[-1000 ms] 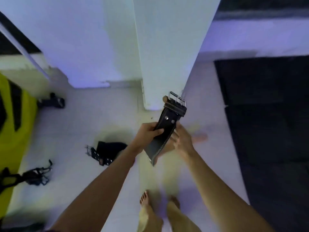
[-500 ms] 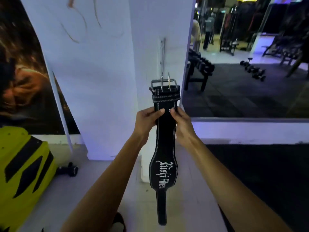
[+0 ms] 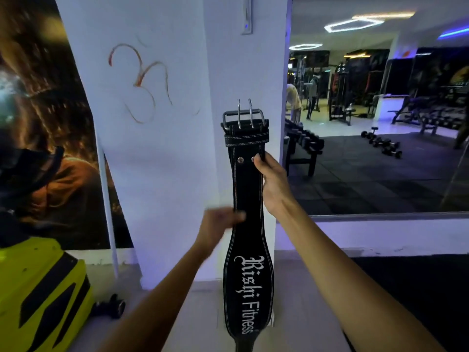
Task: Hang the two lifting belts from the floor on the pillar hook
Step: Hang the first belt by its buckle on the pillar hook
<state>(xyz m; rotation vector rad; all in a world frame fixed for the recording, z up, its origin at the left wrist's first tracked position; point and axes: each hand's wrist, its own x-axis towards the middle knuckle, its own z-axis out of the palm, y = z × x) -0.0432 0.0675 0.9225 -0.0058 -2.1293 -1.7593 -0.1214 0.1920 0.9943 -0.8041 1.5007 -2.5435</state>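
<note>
A black leather lifting belt (image 3: 247,199) with white "Rishi Fitness" lettering hangs upright in front of the white pillar (image 3: 243,72). Its steel buckle (image 3: 243,118) is at the top, with two prongs pointing up. My right hand (image 3: 272,184) grips the belt's right edge just below the buckle, by the rivets. My left hand (image 3: 218,224) is blurred at the belt's left edge, lower down; its fingers overlap the edge, but the grip is unclear. A metal hook fitting (image 3: 246,16) sits high on the pillar, well above the buckle. The second belt is out of view.
A yellow and black machine (image 3: 38,295) stands at the lower left with a small dumbbell (image 3: 111,304) beside it. A large poster (image 3: 50,148) covers the left wall. To the right, a mirror (image 3: 380,123) shows dumbbell racks, benches and people.
The belt has risen along the pillar, and the view has tilted up. My left hand has dropped from the top of the belt to its lower left edge; my right hand still holds near the buckle.
</note>
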